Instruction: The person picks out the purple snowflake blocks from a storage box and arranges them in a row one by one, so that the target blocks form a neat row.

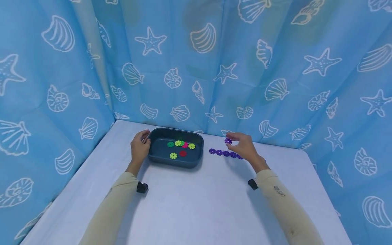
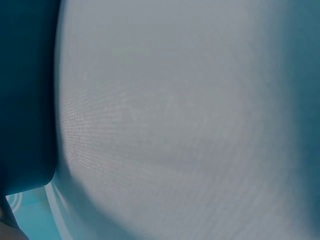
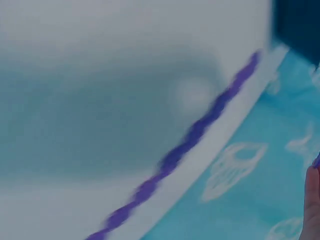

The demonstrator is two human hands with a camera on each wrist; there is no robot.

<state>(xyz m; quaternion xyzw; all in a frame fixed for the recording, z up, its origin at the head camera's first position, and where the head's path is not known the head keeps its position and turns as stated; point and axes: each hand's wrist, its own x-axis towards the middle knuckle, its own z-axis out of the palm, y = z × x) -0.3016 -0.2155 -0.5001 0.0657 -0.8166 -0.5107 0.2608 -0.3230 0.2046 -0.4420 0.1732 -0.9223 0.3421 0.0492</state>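
Observation:
My left hand [image 1: 140, 146] is at the left end of a dark blue plastic bin [image 1: 176, 164], its fingers curled at the rim. In the left wrist view the bin's wall [image 2: 27, 100] fills the left side, with a bit of finger [image 2: 10, 231] below it. My right hand [image 1: 243, 147] pinches a purple snowflake disc [image 1: 228, 140] between thumb and fingertips, raised over the table. Beneath that hand runs a row of purple snowflake discs [image 1: 219, 152], partly hidden by it; the right wrist view shows the row [image 3: 185, 142] as a long line.
Inside the bin lie several loose discs, among them a yellow one [image 1: 173, 156], a red one [image 1: 182, 153] and a green one [image 1: 170, 144]. A white cloth [image 1: 196, 204] covers the table. Behind it hangs a blue shell-patterned curtain [image 1: 183, 98], close to the far edge.

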